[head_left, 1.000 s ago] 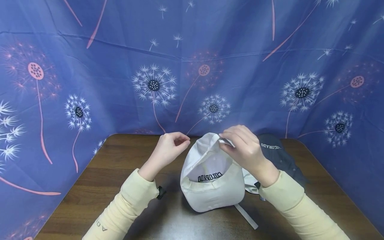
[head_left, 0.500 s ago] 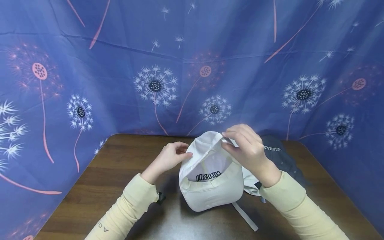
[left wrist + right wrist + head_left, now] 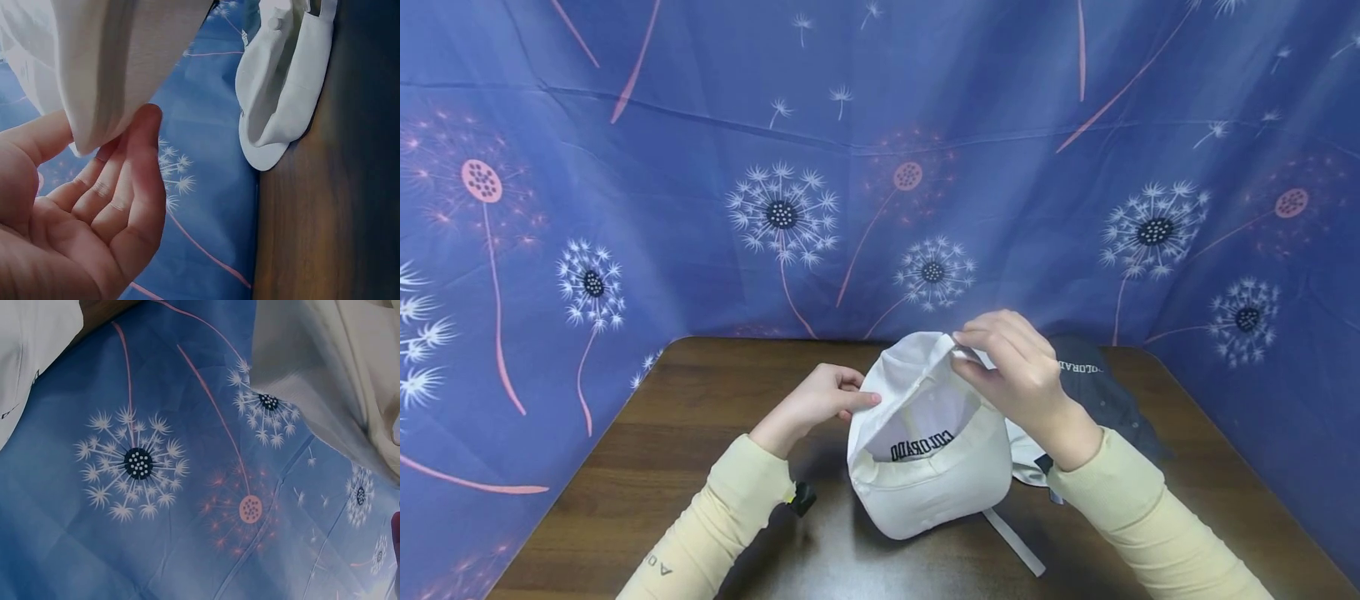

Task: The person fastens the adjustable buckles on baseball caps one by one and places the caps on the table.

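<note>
A white cap (image 3: pixel 932 492) is held up over the middle of the table, its opening towards me and COLORADO lettering reading backwards inside. My left hand (image 3: pixel 822 402) pinches the cap's left edge; in the left wrist view, thumb and fingertips lie on opposite sides of the cloth (image 3: pixel 103 69). With thumb and fingers, my right hand (image 3: pixel 1018 367) grips the top edge near a small dark piece. In the right wrist view the cap (image 3: pixel 331 375) fills the upper right corner, and the right hand is nearly out of frame. A pale strap (image 3: pixel 1015 542) trails below the cap's right side.
A dark grey cap (image 3: pixel 1105 400) lies at the back right of the wooden table (image 3: pixel 647 475). Another white cap (image 3: pixel 1027 457) is partly hidden by my right forearm. A blue dandelion-print cloth (image 3: pixel 850 125) hangs behind and at both sides.
My left hand has moved from beside the white cap to its left edge, then slightly down, and now pinches it. The right hand keeps its grip almost in place.
</note>
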### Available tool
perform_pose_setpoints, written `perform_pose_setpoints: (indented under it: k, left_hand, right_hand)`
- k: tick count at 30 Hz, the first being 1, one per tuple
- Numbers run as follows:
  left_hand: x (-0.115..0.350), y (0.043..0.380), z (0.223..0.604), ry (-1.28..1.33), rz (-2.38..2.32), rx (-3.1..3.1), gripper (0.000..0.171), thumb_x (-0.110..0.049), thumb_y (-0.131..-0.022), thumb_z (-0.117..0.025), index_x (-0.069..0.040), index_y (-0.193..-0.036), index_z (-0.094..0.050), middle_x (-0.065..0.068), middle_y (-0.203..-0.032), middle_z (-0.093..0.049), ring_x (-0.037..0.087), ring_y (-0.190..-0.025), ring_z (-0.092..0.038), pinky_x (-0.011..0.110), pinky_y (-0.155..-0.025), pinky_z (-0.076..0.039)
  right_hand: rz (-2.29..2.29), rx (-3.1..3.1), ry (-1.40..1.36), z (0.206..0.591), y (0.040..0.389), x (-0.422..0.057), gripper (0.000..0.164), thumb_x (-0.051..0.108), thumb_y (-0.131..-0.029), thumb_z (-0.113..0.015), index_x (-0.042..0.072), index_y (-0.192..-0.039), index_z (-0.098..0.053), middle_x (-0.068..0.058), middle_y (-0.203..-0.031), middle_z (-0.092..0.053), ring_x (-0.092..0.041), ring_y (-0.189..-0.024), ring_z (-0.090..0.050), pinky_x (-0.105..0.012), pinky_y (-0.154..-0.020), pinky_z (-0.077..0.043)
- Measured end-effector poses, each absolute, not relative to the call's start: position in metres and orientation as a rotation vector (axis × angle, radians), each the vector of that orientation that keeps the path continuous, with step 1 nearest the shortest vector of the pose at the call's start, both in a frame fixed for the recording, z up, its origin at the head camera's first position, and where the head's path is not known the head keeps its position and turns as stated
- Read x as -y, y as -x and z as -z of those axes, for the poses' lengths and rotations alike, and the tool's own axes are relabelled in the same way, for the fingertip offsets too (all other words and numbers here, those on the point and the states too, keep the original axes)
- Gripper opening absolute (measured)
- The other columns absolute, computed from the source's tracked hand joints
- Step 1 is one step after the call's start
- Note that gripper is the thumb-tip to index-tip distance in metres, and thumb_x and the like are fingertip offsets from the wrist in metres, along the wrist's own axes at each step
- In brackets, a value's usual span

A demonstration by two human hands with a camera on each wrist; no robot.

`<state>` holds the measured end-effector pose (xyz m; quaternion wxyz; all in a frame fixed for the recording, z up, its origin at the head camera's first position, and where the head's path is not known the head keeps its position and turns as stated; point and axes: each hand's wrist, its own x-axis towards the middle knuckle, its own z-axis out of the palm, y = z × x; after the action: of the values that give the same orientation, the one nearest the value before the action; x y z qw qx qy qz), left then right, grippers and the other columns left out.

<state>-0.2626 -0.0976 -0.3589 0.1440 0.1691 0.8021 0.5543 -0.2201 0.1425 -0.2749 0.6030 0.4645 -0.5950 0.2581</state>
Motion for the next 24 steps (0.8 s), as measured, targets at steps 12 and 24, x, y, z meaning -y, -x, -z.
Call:
perform_pose_setpoints:
  k: [12, 24]
  left_hand:
    - [0.106, 0.264, 0.352, -0.483, -1.607, -2.397, 0.024, -0.017, -0.078, -0.076, 0.002, -0.091, -0.069, 0.002, -0.07, -0.068, 0.008, -0.061, -0.058, 0.031, -0.058, -0.051]
    - [0.113, 0.272, 0.329, -0.372, -1.597, -2.514, 0.022, -0.019, -0.076, -0.078, -0.003, -0.09, -0.072, 0.004, -0.072, -0.069, 0.011, -0.061, -0.059, 0.026, -0.052, -0.047]
  right_hand:
    - [-0.617, 1.303, -1.164, 0.268, 0.208, -0.137, 0.016, 0.003, -0.082, -0.063, -0.006, -0.069, -0.065, -0.013, -0.065, -0.064, -0.028, -0.057, -0.058, -0.037, -0.06, -0.051]
    - [-0.588, 1.25, -1.342, 0.265, 0.192, -0.136, 0.018, 0.002, -0.084, -0.063, -0.007, -0.068, -0.064, -0.013, -0.064, -0.062, -0.027, -0.059, -0.057, -0.036, -0.061, -0.05]
